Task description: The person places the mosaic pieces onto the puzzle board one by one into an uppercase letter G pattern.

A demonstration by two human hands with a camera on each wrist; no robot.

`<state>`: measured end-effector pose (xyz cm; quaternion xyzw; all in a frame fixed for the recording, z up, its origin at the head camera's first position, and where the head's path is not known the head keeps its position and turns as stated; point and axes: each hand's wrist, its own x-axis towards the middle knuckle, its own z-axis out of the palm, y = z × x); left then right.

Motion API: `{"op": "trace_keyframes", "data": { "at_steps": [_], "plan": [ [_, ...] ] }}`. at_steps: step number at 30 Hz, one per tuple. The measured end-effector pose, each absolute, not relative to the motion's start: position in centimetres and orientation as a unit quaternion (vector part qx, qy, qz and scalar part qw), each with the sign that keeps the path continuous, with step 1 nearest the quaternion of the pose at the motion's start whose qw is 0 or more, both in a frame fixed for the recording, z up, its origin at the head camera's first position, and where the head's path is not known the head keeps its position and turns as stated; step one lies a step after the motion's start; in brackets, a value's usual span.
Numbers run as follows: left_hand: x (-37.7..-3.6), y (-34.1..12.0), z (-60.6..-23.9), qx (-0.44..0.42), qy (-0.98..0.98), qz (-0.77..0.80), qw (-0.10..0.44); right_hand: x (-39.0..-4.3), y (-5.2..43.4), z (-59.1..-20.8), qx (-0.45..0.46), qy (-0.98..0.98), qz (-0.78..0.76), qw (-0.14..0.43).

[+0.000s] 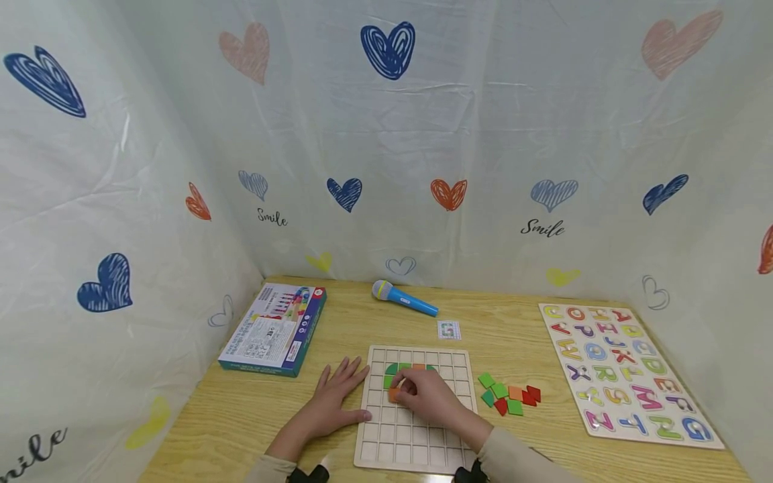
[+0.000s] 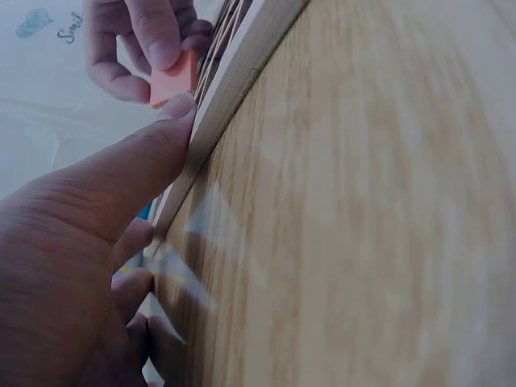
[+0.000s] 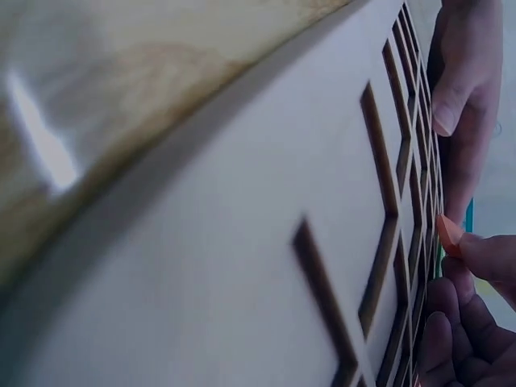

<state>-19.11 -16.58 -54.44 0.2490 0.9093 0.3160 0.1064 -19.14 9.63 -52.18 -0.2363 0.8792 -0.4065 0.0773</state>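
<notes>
Your left hand: fingers spread on worktop, thumb on edge of grid board. Your right hand pinches orange tile at grid; loose tiles right of board. Beyond orange tile: green tiles, card, blue microphone.

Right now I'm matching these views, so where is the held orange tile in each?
Head: the orange tile, lower middle, in the right hand.
Left wrist: orange tile, upper left.
Right wrist: orange tile, right side, just below mid-height.
Shared landmark: the gridded board.
</notes>
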Motion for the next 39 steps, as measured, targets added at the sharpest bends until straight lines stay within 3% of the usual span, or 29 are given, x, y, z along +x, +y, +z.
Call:
{"op": "trace_keyframes", "data": {
  "at_steps": [21,28,39],
  "plan": [
    [-19.1,-16.6,-54.5,0.252,0.909,0.315,0.103,-19.0,8.5,-52.8,-0.259,0.899,-0.348,0.06],
    [-19.0,-16.5,-54.5,0.252,0.909,0.316,0.102,-18.6,9.7,-52.2,-0.259,0.886,-0.377,0.074],
    [-18.9,-16.3,-54.2,0.241,0.911,0.316,0.107,-18.6,13.0,-52.2,-0.245,0.893,-0.374,0.047]
  ]
}}
